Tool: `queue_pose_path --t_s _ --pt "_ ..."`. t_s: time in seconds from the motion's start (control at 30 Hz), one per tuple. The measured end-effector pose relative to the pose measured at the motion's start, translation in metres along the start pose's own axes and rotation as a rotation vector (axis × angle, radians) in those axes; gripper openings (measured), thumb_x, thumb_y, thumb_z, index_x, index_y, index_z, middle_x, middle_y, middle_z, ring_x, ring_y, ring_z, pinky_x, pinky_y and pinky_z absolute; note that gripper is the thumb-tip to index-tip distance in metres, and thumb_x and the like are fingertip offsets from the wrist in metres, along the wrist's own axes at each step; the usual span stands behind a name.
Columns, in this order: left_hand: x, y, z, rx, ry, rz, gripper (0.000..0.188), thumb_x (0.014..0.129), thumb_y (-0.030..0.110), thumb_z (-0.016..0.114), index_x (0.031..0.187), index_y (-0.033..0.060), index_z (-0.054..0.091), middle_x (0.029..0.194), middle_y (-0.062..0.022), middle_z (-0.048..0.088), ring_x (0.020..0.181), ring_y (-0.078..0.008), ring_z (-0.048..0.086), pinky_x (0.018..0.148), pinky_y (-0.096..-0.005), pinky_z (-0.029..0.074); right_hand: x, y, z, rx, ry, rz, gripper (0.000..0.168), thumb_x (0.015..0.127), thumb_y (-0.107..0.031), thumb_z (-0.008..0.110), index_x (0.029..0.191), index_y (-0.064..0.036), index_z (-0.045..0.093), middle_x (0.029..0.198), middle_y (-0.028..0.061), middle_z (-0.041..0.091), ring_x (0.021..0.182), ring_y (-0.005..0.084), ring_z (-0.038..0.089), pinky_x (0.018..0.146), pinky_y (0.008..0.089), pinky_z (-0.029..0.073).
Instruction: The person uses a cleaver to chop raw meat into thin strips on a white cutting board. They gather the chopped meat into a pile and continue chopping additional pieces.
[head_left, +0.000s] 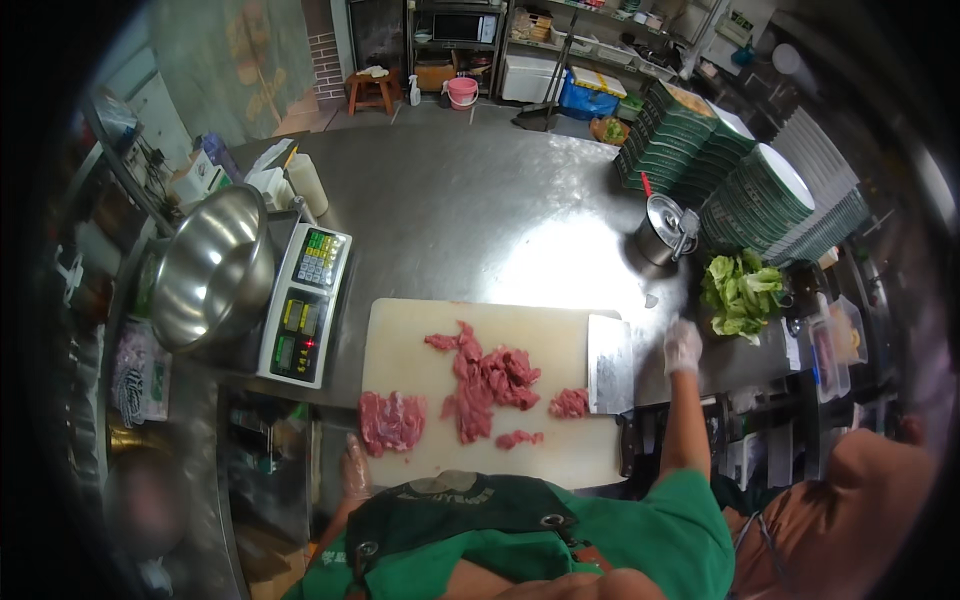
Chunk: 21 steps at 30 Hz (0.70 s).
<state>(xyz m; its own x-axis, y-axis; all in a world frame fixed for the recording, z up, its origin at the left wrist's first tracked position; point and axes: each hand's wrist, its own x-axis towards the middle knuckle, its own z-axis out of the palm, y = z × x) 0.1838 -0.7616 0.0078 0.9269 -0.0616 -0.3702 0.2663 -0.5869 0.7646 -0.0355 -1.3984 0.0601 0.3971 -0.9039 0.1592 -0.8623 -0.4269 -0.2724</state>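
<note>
A white cutting board (540, 330) lies on the steel table before me. Raw red meat (480, 382) is heaped at its middle, with smaller pieces (568, 403) near the cleaver and a flat slab of meat (392, 424) at the left edge. The cleaver (610, 364) rests along the board's right side, its black handle towards me. My left hand (355, 465), in a clear plastic glove, is at the board's left edge beside the slab. My gloved right hand (682, 346) is over the table, right of the cleaver and apart from it; its fingers are unclear.
Left stand a digital scale (304, 307) and a large steel bowl (217, 270). Lettuce (742, 294), a lidded steel pot (664, 229), stacked bowls (757, 199) and green boxes (667, 139) are at right. A person (840, 517) is close on my right; another person (146, 499) is at lower left.
</note>
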Motion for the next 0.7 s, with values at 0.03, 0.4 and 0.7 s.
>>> queue_pose_path --t_s 0.03,0.4,0.7 --pt "0.003 0.000 0.004 0.027 0.040 0.028 0.068 0.101 0.053 0.034 0.104 -0.0097 0.062 0.094 -0.0312 0.062 0.092 -0.0445 0.059 0.081 -0.0474 0.042 -0.033 0.007 -0.010 0.009 0.002 0.020 0.026 0.086 -0.026 0.058 0.078 -0.005 0.069 0.090 0.0216 0.068 0.087 0.0397 0.065 0.074 0.0487 0.052" --pt "0.032 -0.013 -0.016 -0.122 -0.467 0.184 0.047 0.098 0.040 0.049 0.117 -0.0031 0.055 0.087 -0.0154 0.064 0.066 -0.0219 0.067 0.052 -0.0338 0.055 -0.250 -0.002 -0.027 0.664 -0.385 0.484 0.050 0.098 -0.043 0.048 0.103 0.003 0.066 0.091 0.0151 0.068 0.077 0.0242 0.062 0.069 0.0386 0.048" --pt "0.080 0.064 0.003 -0.323 -0.361 0.133 0.049 0.097 0.043 0.052 0.111 -0.0034 0.057 0.079 -0.0086 0.060 0.058 -0.0142 0.061 0.048 -0.0264 0.053 -0.139 -0.062 0.000 0.440 -0.363 0.337 0.063 0.095 -0.053 0.042 0.105 0.004 0.067 0.107 0.0286 0.065 0.102 0.0432 0.062 0.091 0.0484 0.046"
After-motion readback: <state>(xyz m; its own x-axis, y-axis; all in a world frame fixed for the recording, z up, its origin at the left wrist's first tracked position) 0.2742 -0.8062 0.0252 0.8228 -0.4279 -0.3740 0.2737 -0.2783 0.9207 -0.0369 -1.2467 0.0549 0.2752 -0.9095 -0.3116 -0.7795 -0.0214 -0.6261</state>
